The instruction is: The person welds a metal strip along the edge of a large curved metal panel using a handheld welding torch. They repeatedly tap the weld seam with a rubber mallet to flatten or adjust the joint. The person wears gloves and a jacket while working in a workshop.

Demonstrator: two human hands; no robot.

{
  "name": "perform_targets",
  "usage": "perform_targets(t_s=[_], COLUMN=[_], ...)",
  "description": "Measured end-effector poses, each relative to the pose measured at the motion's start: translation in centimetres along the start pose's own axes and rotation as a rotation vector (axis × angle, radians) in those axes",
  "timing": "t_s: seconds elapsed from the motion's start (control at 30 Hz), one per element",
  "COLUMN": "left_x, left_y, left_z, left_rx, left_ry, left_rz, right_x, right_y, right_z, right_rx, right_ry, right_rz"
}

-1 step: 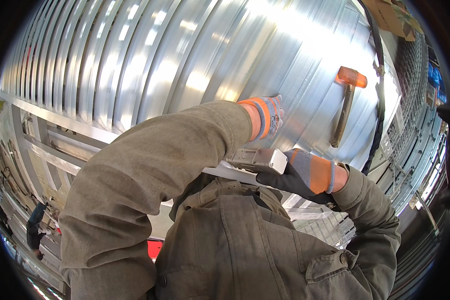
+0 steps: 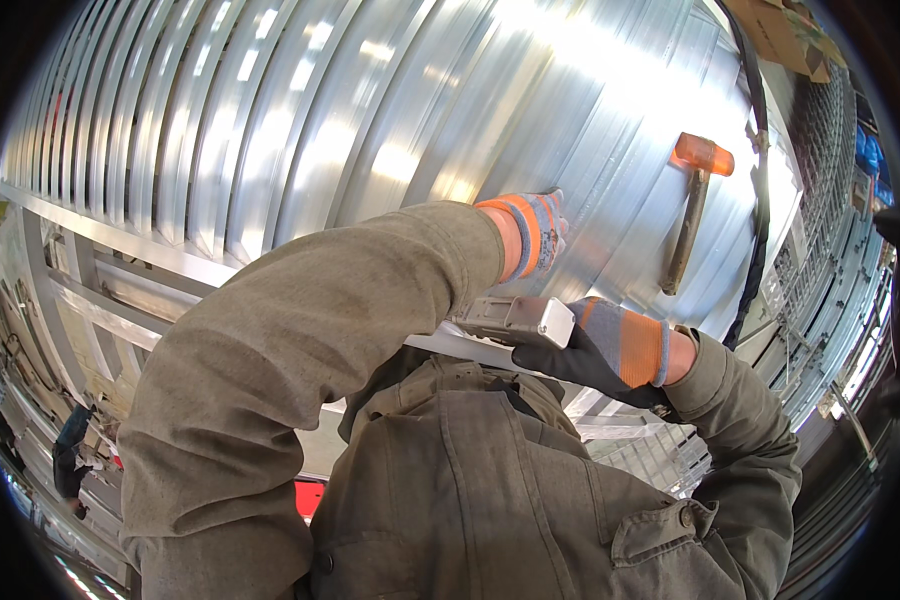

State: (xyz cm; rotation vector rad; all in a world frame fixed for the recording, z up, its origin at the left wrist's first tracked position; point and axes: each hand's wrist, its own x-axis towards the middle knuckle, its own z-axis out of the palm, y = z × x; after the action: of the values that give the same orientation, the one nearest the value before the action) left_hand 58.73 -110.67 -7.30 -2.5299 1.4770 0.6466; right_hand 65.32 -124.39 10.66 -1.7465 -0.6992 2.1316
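My left hand (image 2: 532, 238), in a grey and orange glove, rests on the shiny metal slats (image 2: 410, 140) with its fingers curled. What those fingers hold, if anything, is hidden. Close to my body, my right hand (image 2: 615, 345), gloved in grey, orange and black, is wrapped round a grey, box-shaped metal piece (image 2: 515, 320). That piece points left towards my left sleeve, which covers its far end. A pale flat strip (image 2: 475, 350) shows just below it. To the right, a mallet (image 2: 695, 200) with an orange head and a worn handle lies on the slats.
A black cable (image 2: 760, 190) runs down the right side of the slats. Beyond it are wire mesh (image 2: 820, 180) and a cardboard box (image 2: 785, 40). A metal frame (image 2: 120, 235) borders the slats at the left. At the lower left a person in dark clothes (image 2: 70, 455) shows small.
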Motion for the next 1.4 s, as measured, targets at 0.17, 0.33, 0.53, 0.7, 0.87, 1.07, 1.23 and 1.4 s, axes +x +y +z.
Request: perform_targets(t_s=[0.17,0.33,0.53,0.7,0.87,1.07,1.23,1.4], left_x=[0.5,0.6,0.2,0.9,2.0,1.5,0.1,0.0], left_y=[0.3,0.0,0.2,0.5,0.9,0.4,-0.5,-0.2], left_z=[0.1,-0.3,0.3,1.3,3.0,1.6,-0.3,0.2], left_rx=[-0.067,-0.011,0.015,0.056,0.226,0.034,-0.026,-0.017], left_ry=[0.001,-0.036,0.027,0.011,0.057,0.060,0.031,0.047], left_rz=[-0.049,-0.011,-0.031,-0.014,-0.040,0.000,0.020,0.004], right_x=[0.1,-0.1,-0.3,-0.3,-0.6,-0.4,-1.5,-0.7], right_y=[-0.5,-1.3,-2.1,-2.1,-1.3,0.2,-0.1,-0.1], right_z=[0.0,-0.3,-0.6,-0.5,-0.5,-0.2,-0.6,-0.6], right_rx=[-0.006,0.043,0.009,-0.021,-0.036,-0.137,-0.063,-0.099], right_ry=[0.024,-0.039,-0.045,-0.033,-0.030,-0.030,-0.015,-0.025], right_rz=[-0.042,0.052,0.104,0.062,0.065,0.045,0.099,0.040])
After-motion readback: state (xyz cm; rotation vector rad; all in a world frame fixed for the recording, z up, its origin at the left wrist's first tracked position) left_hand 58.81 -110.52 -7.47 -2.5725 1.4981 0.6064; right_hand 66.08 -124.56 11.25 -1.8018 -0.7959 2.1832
